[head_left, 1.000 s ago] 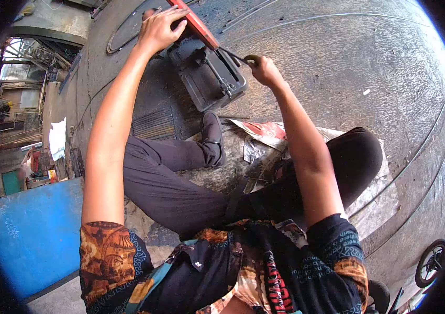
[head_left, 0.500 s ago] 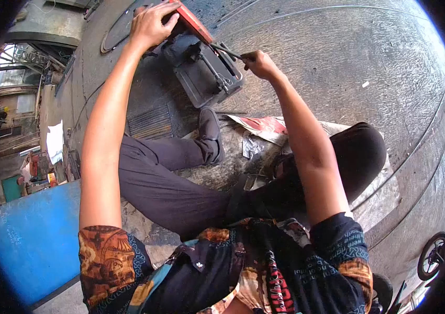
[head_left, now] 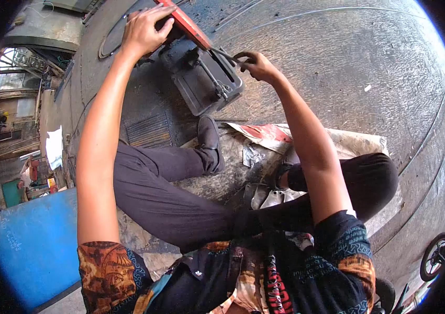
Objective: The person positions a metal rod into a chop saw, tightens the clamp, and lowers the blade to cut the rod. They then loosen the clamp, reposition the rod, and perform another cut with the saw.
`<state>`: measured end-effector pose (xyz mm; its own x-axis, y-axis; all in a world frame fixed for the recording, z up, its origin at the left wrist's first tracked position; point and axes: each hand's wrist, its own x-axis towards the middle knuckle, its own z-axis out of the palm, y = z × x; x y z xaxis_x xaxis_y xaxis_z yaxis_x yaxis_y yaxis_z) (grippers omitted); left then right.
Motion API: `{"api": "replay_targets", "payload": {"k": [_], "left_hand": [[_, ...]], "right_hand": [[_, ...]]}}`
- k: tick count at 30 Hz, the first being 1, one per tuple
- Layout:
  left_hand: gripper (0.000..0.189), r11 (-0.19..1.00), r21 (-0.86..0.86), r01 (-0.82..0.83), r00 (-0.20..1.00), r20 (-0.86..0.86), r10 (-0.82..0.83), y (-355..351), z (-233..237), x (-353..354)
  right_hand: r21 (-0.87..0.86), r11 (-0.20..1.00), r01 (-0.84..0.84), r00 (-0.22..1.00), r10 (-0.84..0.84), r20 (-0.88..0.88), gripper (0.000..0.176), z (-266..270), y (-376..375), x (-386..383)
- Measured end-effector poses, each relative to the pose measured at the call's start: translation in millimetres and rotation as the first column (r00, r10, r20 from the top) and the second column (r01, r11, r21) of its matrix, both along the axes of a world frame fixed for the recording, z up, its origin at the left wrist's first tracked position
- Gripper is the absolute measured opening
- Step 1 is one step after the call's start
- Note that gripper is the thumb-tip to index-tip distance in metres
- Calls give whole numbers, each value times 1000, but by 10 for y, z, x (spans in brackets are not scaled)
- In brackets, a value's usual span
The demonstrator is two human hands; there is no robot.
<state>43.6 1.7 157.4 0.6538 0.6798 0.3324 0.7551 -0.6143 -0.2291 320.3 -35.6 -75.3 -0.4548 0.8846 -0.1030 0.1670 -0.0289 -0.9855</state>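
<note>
My left hand (head_left: 146, 32) reaches far forward, its fingers laid across the upper end of a long red metal bar (head_left: 191, 27) and its thumb on the near side. My right hand (head_left: 258, 67) is closed around a slim dark rod (head_left: 225, 54). The rod's far end meets the lower right end of the red bar. Beneath the bar stands a dark metal machine base (head_left: 193, 94) with a clamp screw (head_left: 209, 76) along its top. What lies under my left palm is hidden.
My shoe (head_left: 209, 138) stands close to the machine base. A floor grate (head_left: 148, 132) lies left of it. Cardboard with red print (head_left: 264, 132) and crumpled foil (head_left: 253, 155) are on the floor by my legs. A blue panel (head_left: 34, 235) is at left, a wheel (head_left: 436, 256) at far right.
My right hand has shifted slightly left, and its fingers have changed position on the rod. The left hand stays on the red bar. The view has tilted a little; metal parts show by my right foot.
</note>
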Motion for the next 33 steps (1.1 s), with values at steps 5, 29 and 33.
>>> {"api": "replay_targets", "payload": {"k": [5,29,33], "left_hand": [[36,1000,12,-27,999,-37,28,16,-18,-21],[35,999,-28,-24,999,28,25,-1,6,8],[34,1000,-5,-21,999,24,21,23,-10,-3]], "right_hand": [[2,1000,26,984,-25,-179,32,-87,-72,-99],[-65,995,-69,991,61,-116,34,-247,100,8],[237,971,9,1000,-14,19,32,-349,100,-131]]}}
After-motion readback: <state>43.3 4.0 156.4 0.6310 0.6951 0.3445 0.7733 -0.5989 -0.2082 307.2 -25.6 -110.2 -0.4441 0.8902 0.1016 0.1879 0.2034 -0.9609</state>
